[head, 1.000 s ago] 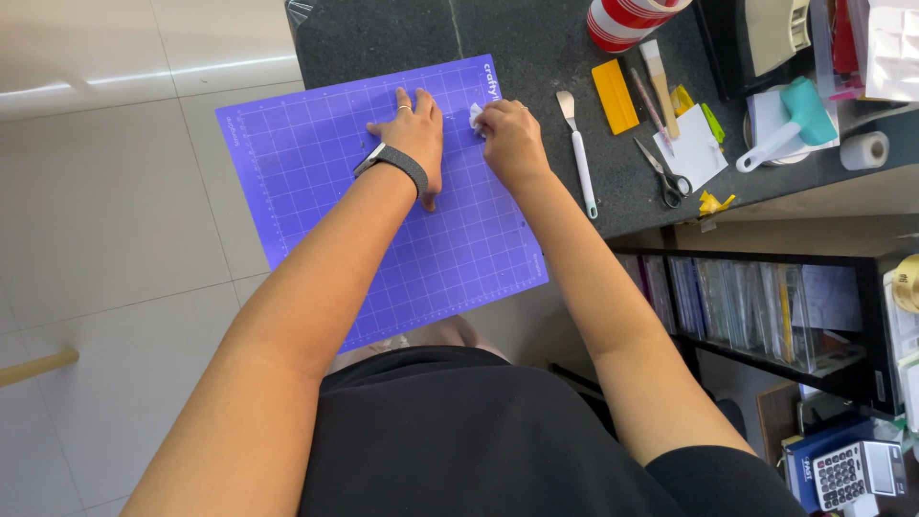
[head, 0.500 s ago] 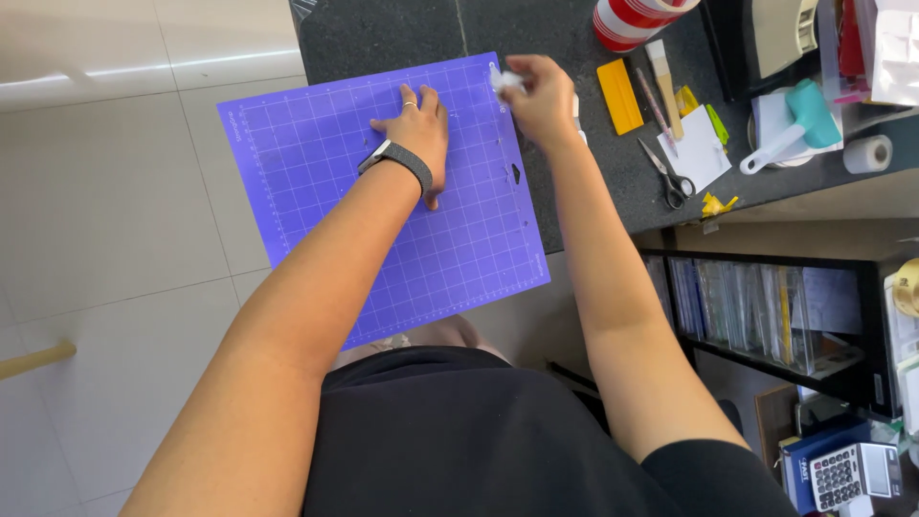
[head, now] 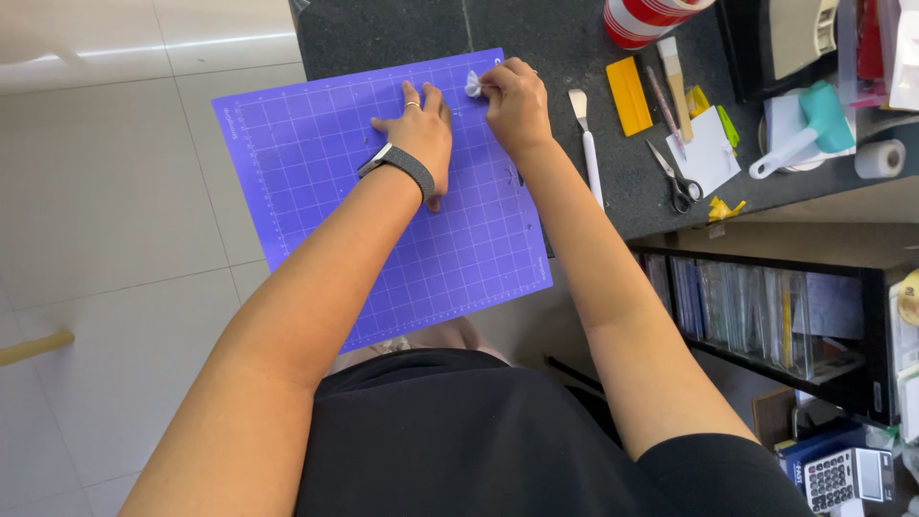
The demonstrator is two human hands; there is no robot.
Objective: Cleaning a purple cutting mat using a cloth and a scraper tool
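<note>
Left hand [head: 416,134]: pressed flat, fingers spread, on the purple cutting mat [head: 316,153], upper middle of the frame; a grey band wraps the wrist.
Right hand [head: 515,101]: just right of the left one, fingers pinched together on a small white scrap [head: 473,84] at the mat's top edge.
White scrap: crumpled, sitting at the fingertips, touching the mat near its upper right corner.
Cutting mat: gridded, lying slanted, its upper part on the dark table [head: 536,33], its lower left part hanging out over the pale tiled floor [head: 105,201].
Spatula [head: 587,144]: white handle, lying on the table just right of the right wrist.
Yellow scraper [head: 629,95]: right of the spatula, flat on the table.
Scissors [head: 673,177]: further right, beside a white paper pad [head: 708,153].
Tape rolls [head: 646,17]: red and white, top edge of the frame.
Teal-handled tool [head: 804,129]: upper right, resting on a white thing.
Shelf [head: 766,316]: below the table at right, filled with upright sleeves.
Calculator [head: 842,477]: lower right corner.
</note>
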